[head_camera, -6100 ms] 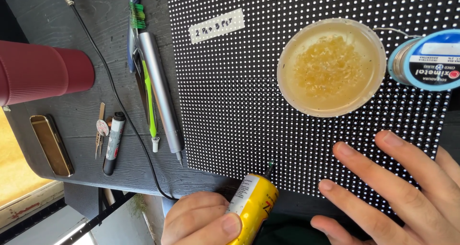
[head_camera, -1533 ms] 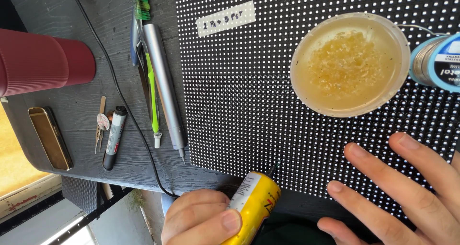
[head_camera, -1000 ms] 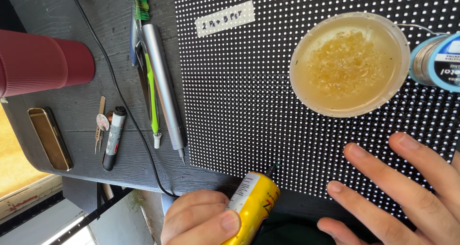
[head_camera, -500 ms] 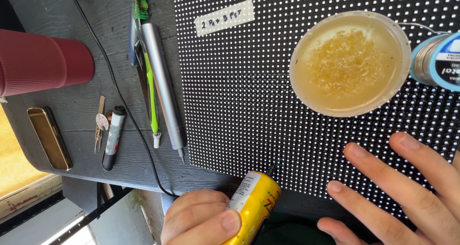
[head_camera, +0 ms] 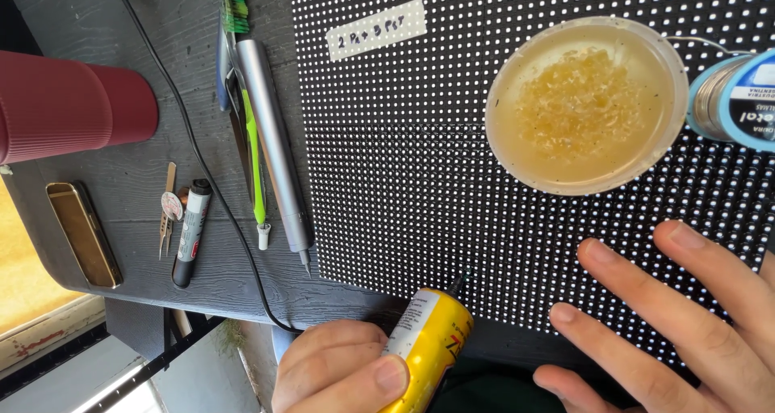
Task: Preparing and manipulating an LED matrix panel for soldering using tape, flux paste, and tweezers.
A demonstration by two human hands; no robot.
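A black panel [head_camera: 420, 179] covered in rows of small white dots lies across the dark grey table. My left hand [head_camera: 339, 373] grips a yellow tube-shaped tool [head_camera: 428, 348], whose thin dark tip rests at the panel's near edge. My right hand [head_camera: 686, 316] lies flat on the panel's lower right with the fingers spread, holding nothing. A round dish of amber paste [head_camera: 585, 102] sits on the panel above my right hand. A strip of tape [head_camera: 375, 29] with handwriting is stuck near the panel's top.
A spool of solder wire [head_camera: 739, 98] stands right of the dish. Left of the panel lie a silver pen-like tool [head_camera: 274, 146], a green-handled tool [head_camera: 252, 163], a black marker [head_camera: 192, 231], tweezers [head_camera: 167, 211], a brass tin [head_camera: 81, 234], a dark red cup [head_camera: 69, 106] and a black cable [head_camera: 194, 155].
Both hands keep their places. Over the six seconds the view has shifted slightly, so the dish and spool sit a little further right.
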